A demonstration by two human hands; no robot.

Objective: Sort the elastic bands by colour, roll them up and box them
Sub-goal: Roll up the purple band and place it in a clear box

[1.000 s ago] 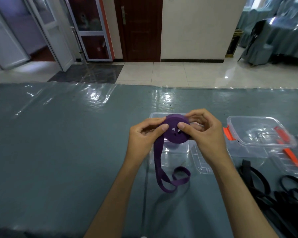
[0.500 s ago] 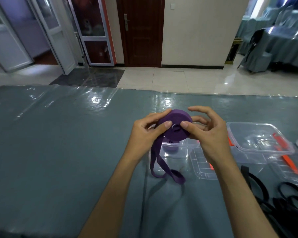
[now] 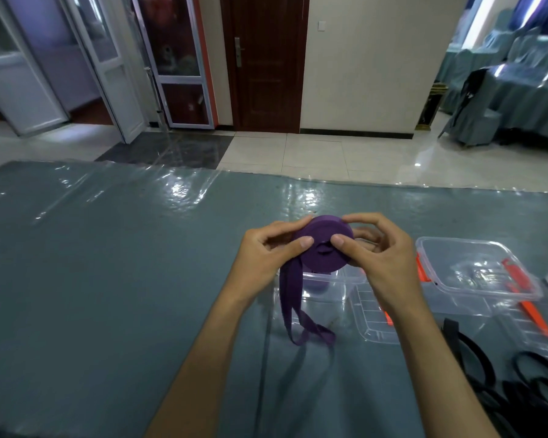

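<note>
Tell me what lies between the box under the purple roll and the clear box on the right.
In the head view, a clear lid with an orange clip lies flat on the table between the near box and the right box, partly hidden by the right hand.

Matt cloth band (image 3: 325,248), glossy table film (image 3: 114,235)

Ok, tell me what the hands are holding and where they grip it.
Both hands hold the purple band, gripped at its rolled-up part: the left hand pinches the roll's left side, the right hand its right side and top. The loose tail hangs free.
</note>
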